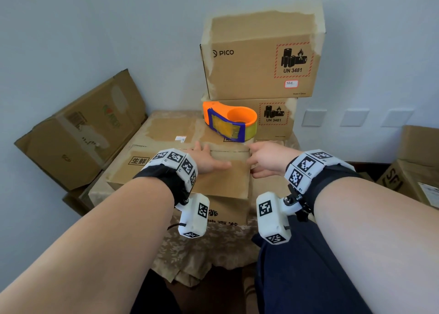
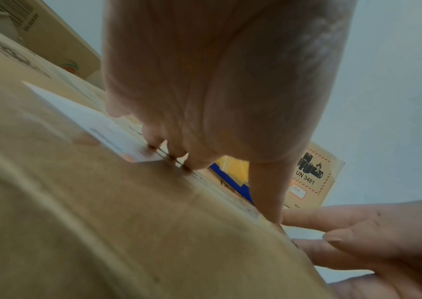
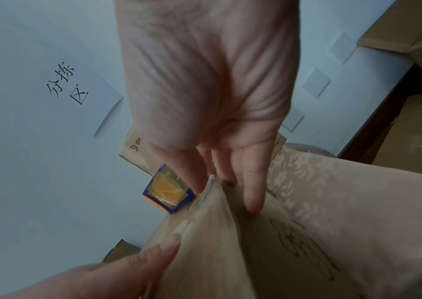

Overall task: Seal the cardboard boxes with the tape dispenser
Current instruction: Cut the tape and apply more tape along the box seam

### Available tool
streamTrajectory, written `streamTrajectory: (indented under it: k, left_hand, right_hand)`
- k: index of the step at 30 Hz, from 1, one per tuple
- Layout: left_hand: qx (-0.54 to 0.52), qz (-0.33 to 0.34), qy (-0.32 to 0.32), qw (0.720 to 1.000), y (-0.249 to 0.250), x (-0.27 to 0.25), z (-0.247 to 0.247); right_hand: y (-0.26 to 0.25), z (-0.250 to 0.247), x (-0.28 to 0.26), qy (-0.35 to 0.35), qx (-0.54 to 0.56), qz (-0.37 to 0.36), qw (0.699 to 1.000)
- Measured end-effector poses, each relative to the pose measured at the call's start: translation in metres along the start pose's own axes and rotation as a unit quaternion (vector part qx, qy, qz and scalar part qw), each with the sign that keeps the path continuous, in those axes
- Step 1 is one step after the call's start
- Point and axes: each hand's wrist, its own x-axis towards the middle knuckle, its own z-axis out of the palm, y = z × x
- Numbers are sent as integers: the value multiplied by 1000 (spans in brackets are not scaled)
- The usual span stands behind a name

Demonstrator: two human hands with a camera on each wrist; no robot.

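Left hand lies flat, fingers straight, on the box; right hand clasps its right edge, tape dispenser behind.

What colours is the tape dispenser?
The tape dispenser is orange with a blue frame and yellowish tape, clearest in the head view.

My right hand grips the box flap's upper corner, fingers straddling its edge. Tape dispenser lies at nine o'clock of my fingertips.

Cloth-covered table carries front box, rear box.
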Motion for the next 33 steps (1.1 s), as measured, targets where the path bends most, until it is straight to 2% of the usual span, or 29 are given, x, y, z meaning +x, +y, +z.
streamTrajectory:
  k: [7, 9, 11, 13, 16, 19, 24, 28, 33]
  left_hand:
    - [-1, 3, -8, 1000, -5, 2, 2]
    - [9, 12, -9, 1000, -6, 0, 1]
    - [12, 24, -18, 999, -9, -3, -1]
    - [15, 43, -39, 998, -15, -6, -6]
    - [22, 66, -61, 996, -28, -10, -12]
    - [21, 56, -50, 997, -41, -12, -13]
    - [9, 6, -30, 999, -63, -11, -10]
    - [-1, -52, -8, 999, -79, -9, -9]
    - [-23, -86, 15, 996, -76, -14, -11]
  right_hand:
    - [-1, 0, -2, 10, -21, 19, 1000]
    - [-2, -3, 0, 81, -94, 1, 992]
    - [-5, -5, 1, 178, -180, -44, 966]
    - [-12, -7, 1, 232, -197, -91, 948]
    - [-25, -4, 7, 193, -247, -114, 943]
    - [-35, 5, 15, 155, -293, -109, 937]
    - [-36, 15, 19, 186, -297, -69, 934]
    - [-32, 13, 21, 207, -284, -90, 932]
    - [-33, 12, 15, 240, -204, -96, 944]
